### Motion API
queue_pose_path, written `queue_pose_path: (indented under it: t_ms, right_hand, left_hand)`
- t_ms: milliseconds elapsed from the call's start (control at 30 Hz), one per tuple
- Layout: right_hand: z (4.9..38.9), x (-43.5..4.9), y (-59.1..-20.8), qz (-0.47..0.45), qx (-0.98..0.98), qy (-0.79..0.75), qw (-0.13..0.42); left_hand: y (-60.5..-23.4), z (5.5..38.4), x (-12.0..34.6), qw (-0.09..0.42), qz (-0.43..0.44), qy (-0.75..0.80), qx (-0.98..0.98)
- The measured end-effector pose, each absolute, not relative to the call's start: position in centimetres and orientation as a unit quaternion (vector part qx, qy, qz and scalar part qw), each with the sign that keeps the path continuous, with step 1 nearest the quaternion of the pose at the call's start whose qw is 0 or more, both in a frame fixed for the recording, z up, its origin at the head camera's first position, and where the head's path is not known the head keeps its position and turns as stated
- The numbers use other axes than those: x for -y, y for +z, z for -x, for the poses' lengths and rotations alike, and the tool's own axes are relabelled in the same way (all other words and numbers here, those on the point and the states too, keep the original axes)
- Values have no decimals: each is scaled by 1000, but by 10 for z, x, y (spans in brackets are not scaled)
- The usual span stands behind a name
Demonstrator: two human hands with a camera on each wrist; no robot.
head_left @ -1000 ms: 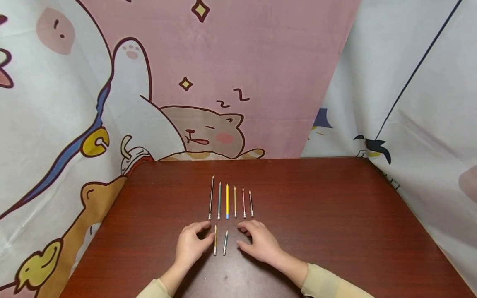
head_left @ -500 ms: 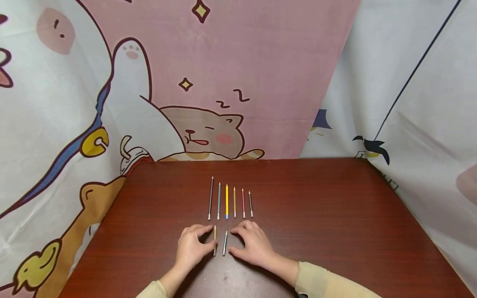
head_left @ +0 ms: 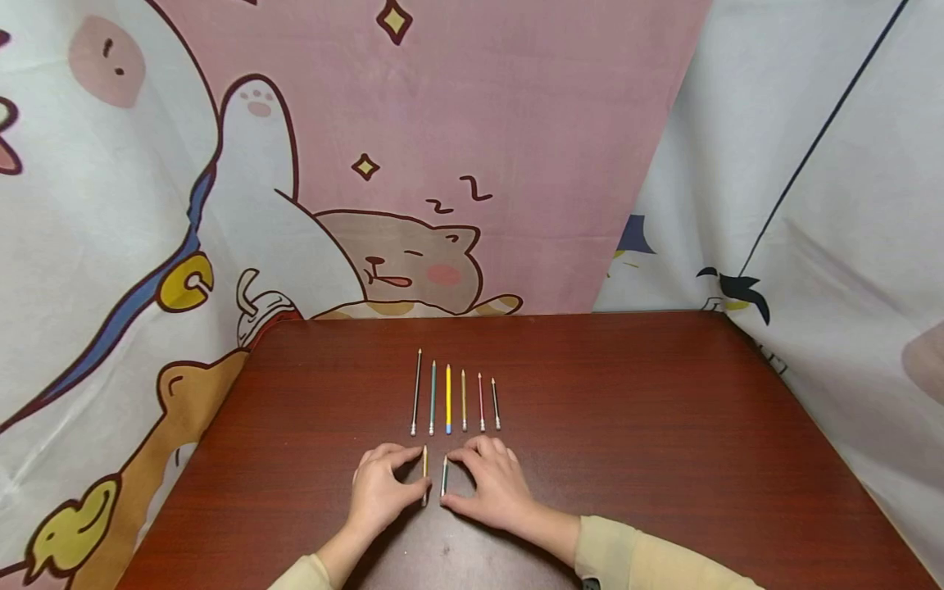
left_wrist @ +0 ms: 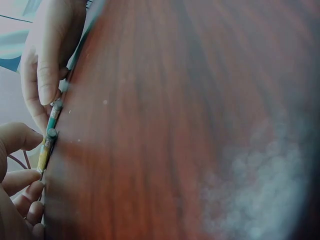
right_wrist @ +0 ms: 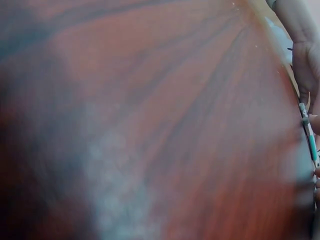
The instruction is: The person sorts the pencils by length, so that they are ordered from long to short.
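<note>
Two short pencils lie side by side near the front of the table. My left hand [head_left: 378, 489] holds the yellow pencil [head_left: 424, 464] lengthwise, thumb at its eraser end and index finger by its tip. The left wrist view shows this yellow pencil [left_wrist: 44, 156] between thumb and finger. Just to the right, my right hand [head_left: 492, 485] has its thumb and index finger at the two ends of the dark green pencil [head_left: 445, 473]. In the right wrist view the green pencil [right_wrist: 312, 143] appears at the far right edge, the fingers partly cut off.
Behind the hands runs a row of several pencils, from a long black pencil [head_left: 416, 393] through a yellow pencil with a blue end [head_left: 448, 397] to a short black pencil [head_left: 496, 403]. Printed cloth [head_left: 546, 164] hangs behind the brown table [head_left: 627, 426].
My right hand has moved left, from beside the green pencil to its two ends. My left hand has shifted slightly right onto the yellow pencil. The back row is unchanged.
</note>
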State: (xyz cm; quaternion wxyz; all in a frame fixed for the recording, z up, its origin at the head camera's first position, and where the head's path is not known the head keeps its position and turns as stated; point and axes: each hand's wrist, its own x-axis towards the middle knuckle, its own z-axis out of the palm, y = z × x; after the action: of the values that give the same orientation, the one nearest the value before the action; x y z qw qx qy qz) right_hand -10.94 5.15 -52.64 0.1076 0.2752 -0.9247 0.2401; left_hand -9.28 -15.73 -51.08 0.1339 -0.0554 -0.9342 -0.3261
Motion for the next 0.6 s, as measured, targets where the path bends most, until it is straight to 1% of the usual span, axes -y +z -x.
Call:
queue_pose_path:
  t_ms: [200,600]
  right_hand:
    - [109,-47,-528,-270,927,229,119]
    - [108,-42,-529,-262,933,218,119]
  left_hand:
    - [-513,93,157,129,53,-320,937]
    - [-514,94,158,140,45,-332,932]
